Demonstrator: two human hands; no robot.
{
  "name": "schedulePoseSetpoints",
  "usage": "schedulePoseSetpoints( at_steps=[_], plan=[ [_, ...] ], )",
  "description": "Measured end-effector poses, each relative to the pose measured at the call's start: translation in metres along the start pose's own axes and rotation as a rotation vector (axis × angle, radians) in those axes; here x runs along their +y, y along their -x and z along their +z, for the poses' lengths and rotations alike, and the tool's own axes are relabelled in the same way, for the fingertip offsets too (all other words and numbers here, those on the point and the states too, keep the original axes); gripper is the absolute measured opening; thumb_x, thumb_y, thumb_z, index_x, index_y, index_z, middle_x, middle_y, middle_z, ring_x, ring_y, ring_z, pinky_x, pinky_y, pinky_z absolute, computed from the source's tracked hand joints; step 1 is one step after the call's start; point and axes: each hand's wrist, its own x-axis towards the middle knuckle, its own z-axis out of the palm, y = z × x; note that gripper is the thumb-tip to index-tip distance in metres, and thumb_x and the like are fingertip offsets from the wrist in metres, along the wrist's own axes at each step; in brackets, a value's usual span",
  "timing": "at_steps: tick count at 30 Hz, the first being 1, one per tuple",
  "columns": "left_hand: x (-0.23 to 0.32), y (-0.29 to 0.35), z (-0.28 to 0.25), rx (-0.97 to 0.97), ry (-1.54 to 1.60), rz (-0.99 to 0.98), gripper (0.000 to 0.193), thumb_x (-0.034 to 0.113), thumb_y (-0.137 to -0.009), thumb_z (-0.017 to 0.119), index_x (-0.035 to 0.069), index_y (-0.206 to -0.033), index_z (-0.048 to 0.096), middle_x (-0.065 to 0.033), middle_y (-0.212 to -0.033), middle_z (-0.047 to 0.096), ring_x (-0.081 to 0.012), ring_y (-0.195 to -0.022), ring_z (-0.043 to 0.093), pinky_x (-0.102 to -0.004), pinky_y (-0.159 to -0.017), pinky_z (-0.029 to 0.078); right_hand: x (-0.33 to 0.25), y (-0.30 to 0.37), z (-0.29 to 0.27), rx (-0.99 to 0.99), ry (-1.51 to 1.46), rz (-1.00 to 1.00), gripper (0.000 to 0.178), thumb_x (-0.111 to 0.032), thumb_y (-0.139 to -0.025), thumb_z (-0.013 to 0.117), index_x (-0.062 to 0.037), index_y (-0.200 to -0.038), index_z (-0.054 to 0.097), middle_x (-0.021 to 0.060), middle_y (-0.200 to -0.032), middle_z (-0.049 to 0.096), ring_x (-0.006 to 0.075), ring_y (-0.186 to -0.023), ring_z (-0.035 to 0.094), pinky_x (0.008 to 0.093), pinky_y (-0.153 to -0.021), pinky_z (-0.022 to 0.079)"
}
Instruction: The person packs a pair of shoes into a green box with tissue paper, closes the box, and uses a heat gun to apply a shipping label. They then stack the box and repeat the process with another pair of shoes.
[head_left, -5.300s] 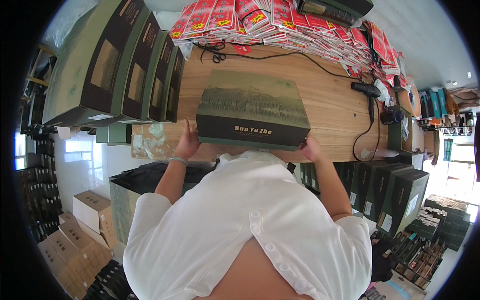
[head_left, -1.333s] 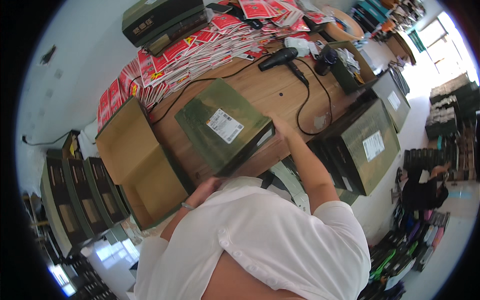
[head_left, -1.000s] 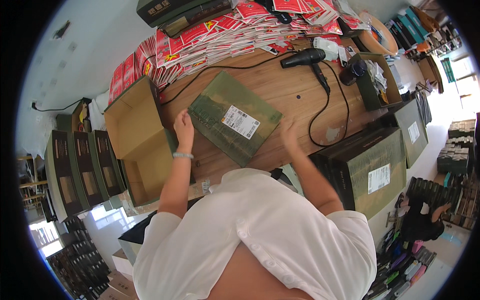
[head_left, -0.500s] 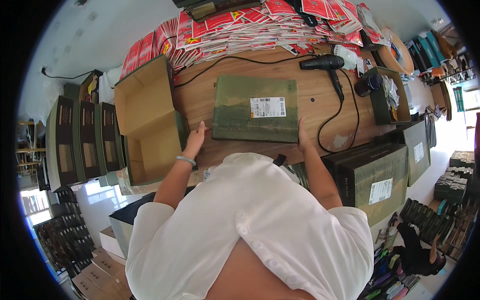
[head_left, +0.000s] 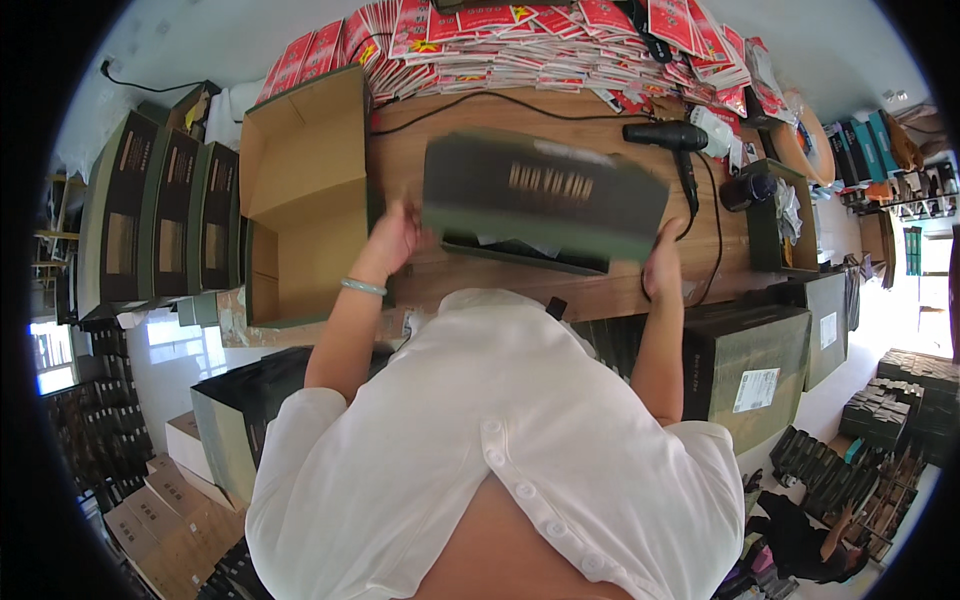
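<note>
A dark green cardboard box stands on the wooden table in front of me, its lid (head_left: 545, 195) raised and tilted so that the dark printed front face turns toward me. Below the lid's edge the box's opening (head_left: 520, 252) shows, with something whitish inside that I cannot make out. My right hand (head_left: 662, 262) grips the lid at its lower right corner. At the lid's left edge is my left hand (head_left: 398, 238), its fingers smeared by motion; a pale bangle (head_left: 363, 287) circles that wrist. Just left of it stands an open, empty green box (head_left: 305, 195) with a brown inside.
Red printed packets (head_left: 560, 55) are heaped along the table's back. A black hair dryer (head_left: 665, 135) and its cord lie at the right, beside a dark jar (head_left: 747, 190). Closed boxes (head_left: 750, 365) stand right, others (head_left: 165, 215) left. Another person (head_left: 800, 535) is at the lower right.
The closed box with the white label on top has its lid lifted and tipped, baring the opening. My right hand has moved right with the lid's corner; the view has shifted slightly.
</note>
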Motion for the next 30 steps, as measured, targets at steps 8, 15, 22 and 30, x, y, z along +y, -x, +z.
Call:
schedulePoseSetpoints(
  at_steps=[8,15,22,30],
  plan=[
    [-0.007,0.011,0.017,0.047,-0.415,0.332,0.042,0.040,-0.104,0.043,0.007,-0.124,0.061,-0.0042,-0.098,0.064,-0.0130,-0.084,0.057,-0.0277,-0.082,0.048,0.043,-0.041,0.045,-0.206,0.511,-0.449,0.039,-0.030,-0.092,0.067,-0.0097,-0.125,0.061,0.0086,-0.111,0.064,0.0197,-0.099,0.059,0.0345,-0.093,0.046],
    [-0.074,0.026,0.013,0.098,-0.920,0.411,0.029,0.026,-0.101,0.051,0.006,-0.118,0.064,-0.0104,-0.091,0.063,-0.0174,-0.079,0.059,-0.0310,-0.072,0.048,0.095,-0.050,0.106,-0.136,1.125,-0.900,0.019,-0.017,-0.078,0.075,-0.0131,-0.097,0.075,0.0097,-0.119,0.065,0.0323,-0.130,0.042,0.0553,-0.110,0.024],
    [-0.079,0.042,0.006,0.268,-0.948,0.526,0.028,0.023,-0.100,0.053,0.005,-0.119,0.064,-0.0125,-0.089,0.061,-0.0224,-0.076,0.057,-0.0323,-0.072,0.048,-0.042,-0.083,0.130,0.070,0.666,-1.035,0.012,-0.013,-0.087,0.063,-0.0036,-0.089,0.069,0.0180,-0.089,0.068,0.0384,-0.082,0.065,0.0448,-0.076,0.051],
    [-0.057,0.042,0.042,0.208,-0.847,0.505,0.024,0.018,-0.100,0.054,0.005,-0.118,0.064,-0.0096,-0.081,0.061,-0.0170,-0.072,0.056,-0.0302,-0.068,0.047,-0.131,-0.106,0.140,0.056,0.881,-1.146,0.011,-0.011,-0.086,0.060,-0.0112,-0.093,0.070,0.0106,-0.093,0.068,0.0334,-0.088,0.065,0.0406,-0.077,0.052]
  ],
)
